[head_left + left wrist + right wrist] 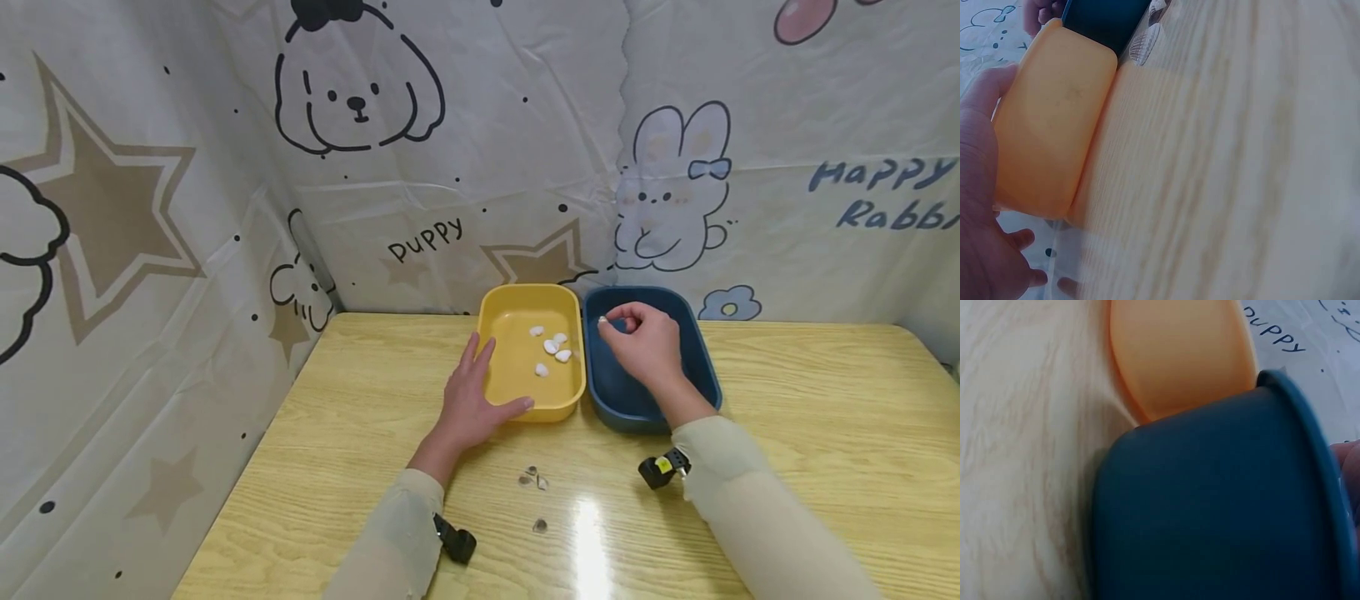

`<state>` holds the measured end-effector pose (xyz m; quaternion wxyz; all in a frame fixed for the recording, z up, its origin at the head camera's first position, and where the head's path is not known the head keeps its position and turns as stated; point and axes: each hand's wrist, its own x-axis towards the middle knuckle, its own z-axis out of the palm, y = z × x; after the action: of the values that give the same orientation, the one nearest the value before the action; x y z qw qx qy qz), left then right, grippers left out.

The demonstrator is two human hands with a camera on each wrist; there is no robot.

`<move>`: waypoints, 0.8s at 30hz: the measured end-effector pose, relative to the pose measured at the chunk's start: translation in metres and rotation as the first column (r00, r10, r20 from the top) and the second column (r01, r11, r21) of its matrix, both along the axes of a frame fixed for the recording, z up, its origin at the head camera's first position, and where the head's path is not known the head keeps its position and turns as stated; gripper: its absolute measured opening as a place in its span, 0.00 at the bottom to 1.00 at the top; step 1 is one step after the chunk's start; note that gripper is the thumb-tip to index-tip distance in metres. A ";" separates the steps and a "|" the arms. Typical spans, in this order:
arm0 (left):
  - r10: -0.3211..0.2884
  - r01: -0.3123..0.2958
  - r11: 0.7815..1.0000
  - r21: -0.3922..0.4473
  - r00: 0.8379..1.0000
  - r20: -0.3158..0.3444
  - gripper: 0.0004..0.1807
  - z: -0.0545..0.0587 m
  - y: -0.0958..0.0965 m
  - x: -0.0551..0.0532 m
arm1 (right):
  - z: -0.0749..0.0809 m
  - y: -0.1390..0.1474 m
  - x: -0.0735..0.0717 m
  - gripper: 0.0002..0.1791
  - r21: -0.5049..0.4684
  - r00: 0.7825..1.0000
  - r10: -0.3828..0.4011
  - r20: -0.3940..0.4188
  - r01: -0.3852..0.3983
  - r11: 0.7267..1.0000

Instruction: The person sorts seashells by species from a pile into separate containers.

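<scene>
My right hand (647, 346) is over the blue bin (693, 333), pinching a small white piece (602, 320) between thumb and fingertips, close to the rim shared with the yellow bin (495, 293). It looks like the white shells (551, 347) that lie scattered inside the yellow bin. My left hand (472, 400) spreads around the near left corner of that bin, thumb over its front rim and fingers along the left side. In the left wrist view, the thumb lies by the upper edge of the yellow bin (1060, 119). The right wrist view mostly shows the blue bin's outer wall (1210, 506).
Several small brownish shells lie on the wooden table (360, 400) in front of the bins, one of them a lone shell (540, 526) nearer me. A ribbed shell (1145, 45) shows close up. A printed cloth (465, 150) hangs behind the table.
</scene>
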<state>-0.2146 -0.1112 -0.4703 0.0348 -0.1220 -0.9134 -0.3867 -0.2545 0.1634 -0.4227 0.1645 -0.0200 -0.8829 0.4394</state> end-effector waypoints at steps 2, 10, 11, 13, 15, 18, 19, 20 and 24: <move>0.002 -0.002 1.000 0.000 1.000 0.000 0.61 0.000 0.000 0.000 | -0.004 0.001 -0.003 0.13 0.006 1.000 -0.011 0.004 0.011 1.000; 0.003 -0.003 1.000 -0.007 1.000 0.000 0.60 0.001 0.000 -0.001 | -0.013 0.003 -0.009 0.12 0.015 0.999 -0.026 0.034 0.026 1.000; 0.002 -0.002 1.000 -0.008 1.000 -0.002 0.60 0.001 0.000 -0.001 | -0.013 0.003 -0.009 0.12 0.015 0.999 -0.026 0.033 0.026 1.000; 0.001 -0.001 1.000 -0.005 1.000 -0.006 0.60 0.001 0.000 -0.001 | -0.013 0.003 -0.010 0.12 0.013 0.999 -0.024 0.028 0.024 1.000; 0.000 0.000 1.000 0.000 1.000 -0.005 0.60 0.001 0.000 -0.001 | -0.013 0.003 -0.010 0.11 0.010 1.000 -0.022 0.018 0.022 1.000; -0.003 0.003 1.000 0.005 1.000 -0.002 0.60 0.001 0.000 -0.001 | -0.013 0.003 -0.009 0.10 0.002 1.000 -0.027 0.001 0.027 1.000; -0.003 0.003 1.000 0.006 1.000 0.000 0.60 0.001 0.000 -0.001 | -0.012 0.003 -0.009 0.10 0.000 1.000 -0.029 -0.006 0.029 1.000; -0.003 0.002 1.000 0.005 1.000 0.002 0.60 0.001 0.000 -0.001 | -0.012 0.004 -0.009 0.10 -0.002 0.999 -0.033 -0.011 0.033 0.999; -0.002 0.002 1.000 0.009 1.000 0.007 0.60 0.002 0.000 0.000 | -0.011 0.005 -0.006 0.10 -0.008 0.999 -0.045 -0.026 0.045 0.999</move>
<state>-0.2143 -0.1109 -0.4685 0.0318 -0.1212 -0.9117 -0.3914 -0.2607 0.1680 -0.4332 0.1860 -0.0347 -0.8783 0.4390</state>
